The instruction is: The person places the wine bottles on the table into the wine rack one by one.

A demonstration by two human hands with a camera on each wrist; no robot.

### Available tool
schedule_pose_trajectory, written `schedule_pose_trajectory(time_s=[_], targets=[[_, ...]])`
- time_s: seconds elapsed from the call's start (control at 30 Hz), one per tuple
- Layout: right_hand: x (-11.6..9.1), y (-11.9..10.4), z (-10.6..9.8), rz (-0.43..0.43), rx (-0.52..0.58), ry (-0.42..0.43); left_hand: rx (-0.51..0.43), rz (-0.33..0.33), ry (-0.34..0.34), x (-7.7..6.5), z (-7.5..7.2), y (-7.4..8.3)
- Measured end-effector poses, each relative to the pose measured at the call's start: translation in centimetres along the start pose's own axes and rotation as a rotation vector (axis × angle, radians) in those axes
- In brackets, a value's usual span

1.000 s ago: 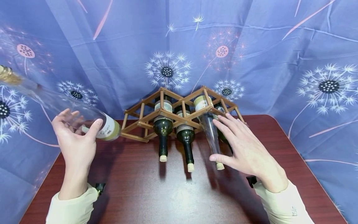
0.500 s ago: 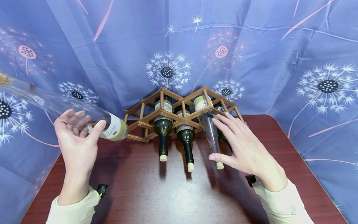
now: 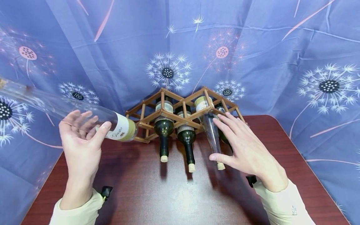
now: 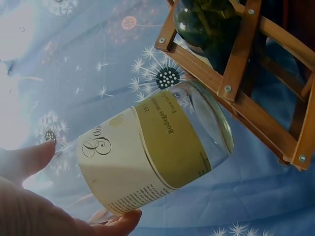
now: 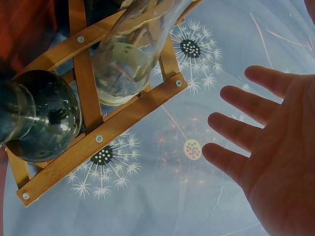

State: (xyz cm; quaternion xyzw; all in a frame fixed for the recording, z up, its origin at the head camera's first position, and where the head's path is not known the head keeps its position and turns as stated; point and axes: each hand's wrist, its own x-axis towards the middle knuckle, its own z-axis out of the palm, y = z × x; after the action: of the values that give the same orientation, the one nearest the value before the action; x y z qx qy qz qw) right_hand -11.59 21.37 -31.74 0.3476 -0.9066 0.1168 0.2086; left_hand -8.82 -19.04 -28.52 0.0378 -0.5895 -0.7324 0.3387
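Observation:
My left hand holds a clear wine bottle aslant, thumb on one side and fingers round the other. Its base points at the left end of a wooden wine rack, its corked neck up and left. In the left wrist view the bottle's base appears close by the rack; whether they touch I cannot tell. My right hand hovers with straight, spread fingers near the rack's right end, holding nothing. Beneath it lie a clear bottle and a dark green bottle, partly hidden by the hand.
Two more green bottles, one left and one beside it, lie in the rack with corked necks toward me. The rack stands on a reddish-brown table. A blue dandelion-print cloth hangs behind and at both sides.
My left hand has carried the clear bottle rightward, bringing its base nearer to and partly in front of the rack's left end. The right hand has barely moved.

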Motion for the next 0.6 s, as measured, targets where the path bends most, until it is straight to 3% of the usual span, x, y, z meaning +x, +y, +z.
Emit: schedule_pose_trajectory(time_s=[0.6], targets=[[0.4,-0.2,-0.1,-0.01,-0.004,0.006,-0.144,0.012,-0.119,-1.4,1.5,0.2]])
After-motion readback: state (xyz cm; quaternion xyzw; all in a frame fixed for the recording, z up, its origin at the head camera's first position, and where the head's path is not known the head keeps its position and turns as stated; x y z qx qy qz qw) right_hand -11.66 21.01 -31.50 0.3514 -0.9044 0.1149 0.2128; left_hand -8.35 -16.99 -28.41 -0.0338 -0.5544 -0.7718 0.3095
